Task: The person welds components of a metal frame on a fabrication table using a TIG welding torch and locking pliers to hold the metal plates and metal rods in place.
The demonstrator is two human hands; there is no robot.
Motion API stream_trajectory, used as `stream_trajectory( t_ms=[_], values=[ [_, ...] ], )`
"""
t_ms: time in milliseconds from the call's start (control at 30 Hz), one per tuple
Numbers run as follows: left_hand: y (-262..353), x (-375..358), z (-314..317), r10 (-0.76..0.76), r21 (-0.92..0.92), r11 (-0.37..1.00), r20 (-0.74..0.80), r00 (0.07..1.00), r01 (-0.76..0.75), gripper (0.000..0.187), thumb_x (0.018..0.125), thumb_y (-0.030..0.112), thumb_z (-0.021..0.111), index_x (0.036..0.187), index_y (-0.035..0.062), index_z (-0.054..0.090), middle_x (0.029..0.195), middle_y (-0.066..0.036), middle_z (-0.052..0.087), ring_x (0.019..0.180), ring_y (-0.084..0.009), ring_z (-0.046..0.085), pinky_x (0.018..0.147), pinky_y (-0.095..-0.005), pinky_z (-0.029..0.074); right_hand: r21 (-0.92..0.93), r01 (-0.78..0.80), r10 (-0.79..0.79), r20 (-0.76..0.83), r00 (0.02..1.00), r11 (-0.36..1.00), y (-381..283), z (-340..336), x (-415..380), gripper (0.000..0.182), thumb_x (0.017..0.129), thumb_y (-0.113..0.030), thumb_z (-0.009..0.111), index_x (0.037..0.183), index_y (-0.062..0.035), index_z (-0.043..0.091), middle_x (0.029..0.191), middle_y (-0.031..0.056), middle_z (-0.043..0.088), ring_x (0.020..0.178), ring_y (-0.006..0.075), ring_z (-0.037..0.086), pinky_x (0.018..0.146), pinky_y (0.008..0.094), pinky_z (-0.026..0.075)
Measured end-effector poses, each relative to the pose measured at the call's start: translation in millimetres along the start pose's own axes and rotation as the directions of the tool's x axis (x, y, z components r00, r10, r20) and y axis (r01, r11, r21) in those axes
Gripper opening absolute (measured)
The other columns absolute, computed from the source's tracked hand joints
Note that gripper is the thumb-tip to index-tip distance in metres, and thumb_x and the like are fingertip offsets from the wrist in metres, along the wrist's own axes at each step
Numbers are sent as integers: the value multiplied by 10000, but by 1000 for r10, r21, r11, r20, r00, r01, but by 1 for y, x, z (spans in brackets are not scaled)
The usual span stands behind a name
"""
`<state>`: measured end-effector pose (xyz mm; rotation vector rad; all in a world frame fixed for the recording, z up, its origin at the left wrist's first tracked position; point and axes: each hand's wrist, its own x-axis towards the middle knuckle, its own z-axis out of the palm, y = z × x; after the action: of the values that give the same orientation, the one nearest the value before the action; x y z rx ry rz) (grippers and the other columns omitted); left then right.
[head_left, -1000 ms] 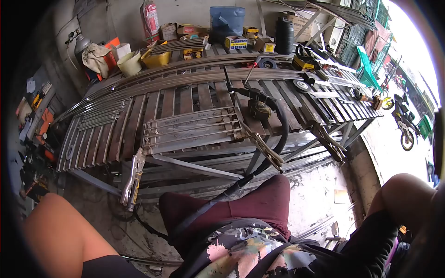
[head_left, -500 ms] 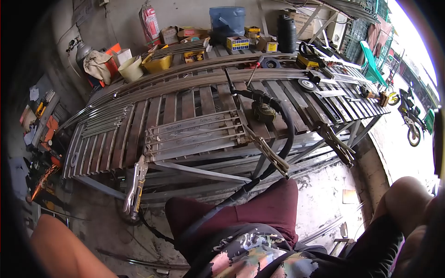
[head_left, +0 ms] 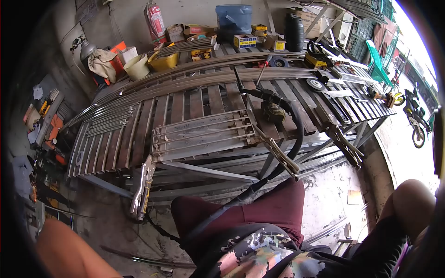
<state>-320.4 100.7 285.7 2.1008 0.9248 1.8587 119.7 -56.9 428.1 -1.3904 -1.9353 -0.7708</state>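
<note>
Neither of my hands shows. My bent left arm (head_left: 69, 250) is at the lower left edge and my bent right arm (head_left: 408, 204) at the lower right. In front of me, a flat metal plate with handwriting (head_left: 199, 134) lies on the slatted table, with several thin rods across it. Locking pliers (head_left: 143, 187) clamp its left corner, and a second pair of locking pliers (head_left: 280, 155) sits at its right side. A welding torch (head_left: 264, 95) rests beyond, its black cable running down across my lap. Beside the torch lies a tape measure (head_left: 273, 112).
Long metal rods (head_left: 194, 83) stretch along the slatted table (head_left: 148, 111). Other locking pliers (head_left: 343, 143) hang at the front edge. Behind stand a yellow container (head_left: 163, 62), a blue bucket (head_left: 234, 21) and a fire extinguisher (head_left: 155, 21). A motorcycle (head_left: 417, 116) stands outside.
The view has shifted slightly, so the table appears a little further right. Bright orange sparks at the far left have nearly vanished. The plate, pliers and torch keep their places on the table.
</note>
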Motion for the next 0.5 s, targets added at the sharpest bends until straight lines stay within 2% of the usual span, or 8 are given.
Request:
stream_trajectory(
  t_ms=[500],
  values=[
    [-3, 10, 4, 20, -47, 999, 0, 1000, -20, 684, 1166, 340, 449, 1676, -97, 322, 1725, -286, 257, 1618, -414, 217, 1352, -500, 179, 66, 40, -40, 4, 999, 997, 12, 28, 13, 368, 973, -29, 768, 1333, 23, 717, 1380, 161, 752, 1191, 251, 740, 1021, 406, 597]
  ],
)
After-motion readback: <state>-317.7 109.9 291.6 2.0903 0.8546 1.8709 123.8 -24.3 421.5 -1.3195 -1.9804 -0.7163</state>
